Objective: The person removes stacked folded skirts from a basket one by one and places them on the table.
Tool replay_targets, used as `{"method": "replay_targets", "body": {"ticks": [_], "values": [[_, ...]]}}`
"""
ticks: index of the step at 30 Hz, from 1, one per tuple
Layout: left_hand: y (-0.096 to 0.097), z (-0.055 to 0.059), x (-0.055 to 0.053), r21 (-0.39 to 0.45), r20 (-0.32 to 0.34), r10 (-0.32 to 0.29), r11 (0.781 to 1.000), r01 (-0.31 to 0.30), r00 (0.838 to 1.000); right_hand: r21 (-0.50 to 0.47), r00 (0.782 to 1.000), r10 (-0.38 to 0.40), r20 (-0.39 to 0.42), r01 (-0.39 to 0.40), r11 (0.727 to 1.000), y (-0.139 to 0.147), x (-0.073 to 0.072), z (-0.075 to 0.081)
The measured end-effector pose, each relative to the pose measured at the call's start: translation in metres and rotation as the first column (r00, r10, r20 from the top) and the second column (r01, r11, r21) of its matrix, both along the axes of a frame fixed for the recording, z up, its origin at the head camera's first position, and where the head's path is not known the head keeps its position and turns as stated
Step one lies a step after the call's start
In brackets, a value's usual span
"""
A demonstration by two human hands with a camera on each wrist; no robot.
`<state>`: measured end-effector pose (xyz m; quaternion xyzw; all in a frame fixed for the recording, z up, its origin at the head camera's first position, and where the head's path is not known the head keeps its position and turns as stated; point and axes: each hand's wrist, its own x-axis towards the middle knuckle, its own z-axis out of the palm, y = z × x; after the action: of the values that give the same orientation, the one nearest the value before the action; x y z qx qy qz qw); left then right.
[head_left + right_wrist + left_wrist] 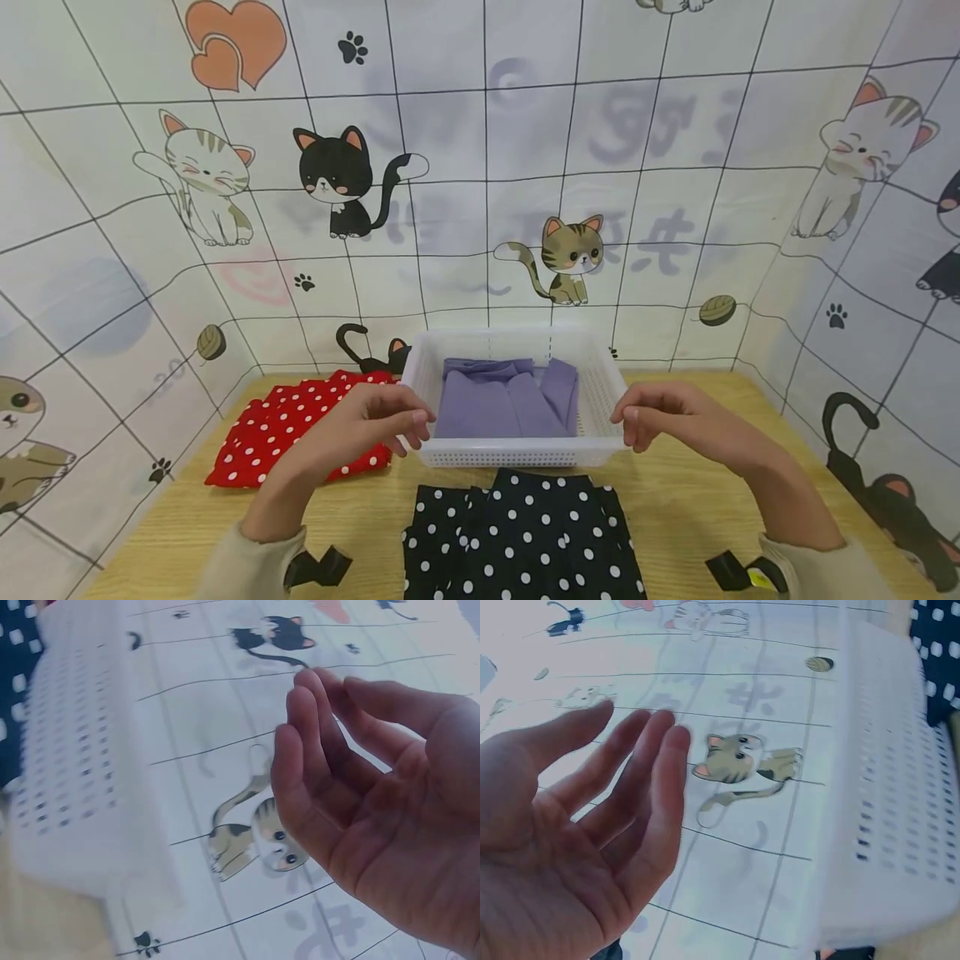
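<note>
A white perforated plastic basket [502, 457] stands towards the back of the table, with a folded purple garment [498, 406] lying inside. My left hand [378, 415] hovers by the basket's left side, its fingers loosely bent and holding nothing. On the opposite side, my right hand [671, 412] is held the same way, empty too. In both wrist views a gap separates the relaxed fingers from the basket wall [889, 795]. Black cloth with white dots [525, 537] lies on the table in front of the basket.
Red cloth with white dots [300, 421] lies folded at the basket's left, partly behind my left forearm. The wooden table [675, 517] meets a white cat-print sheet [450, 208] at the back and sides.
</note>
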<state>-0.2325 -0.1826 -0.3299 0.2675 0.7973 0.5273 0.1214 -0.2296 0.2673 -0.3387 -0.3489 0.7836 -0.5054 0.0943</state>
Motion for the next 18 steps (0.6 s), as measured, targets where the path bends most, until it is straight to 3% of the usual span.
{"method": "replay_targets", "body": {"ticks": [7, 15, 18], "values": [[0.011, 0.010, -0.009, 0.101, 0.002, 0.159, 0.982, -0.159, 0.987, -0.014, 0.974, -0.202, -0.105, 0.202, 0.979, -0.013, -0.005, 0.019], [0.021, 0.006, -0.031, 0.199, 0.035, 0.278, 0.939, -0.279, 0.960, -0.029, 0.946, -0.290, -0.146, 0.289, 0.957, -0.036, -0.017, 0.025], [0.027, 0.002, -0.039, 0.231, 0.043, 0.320, 0.919, -0.321, 0.947, -0.032, 0.934, -0.340, -0.112, 0.339, 0.940, -0.041, -0.023, 0.024]]}}
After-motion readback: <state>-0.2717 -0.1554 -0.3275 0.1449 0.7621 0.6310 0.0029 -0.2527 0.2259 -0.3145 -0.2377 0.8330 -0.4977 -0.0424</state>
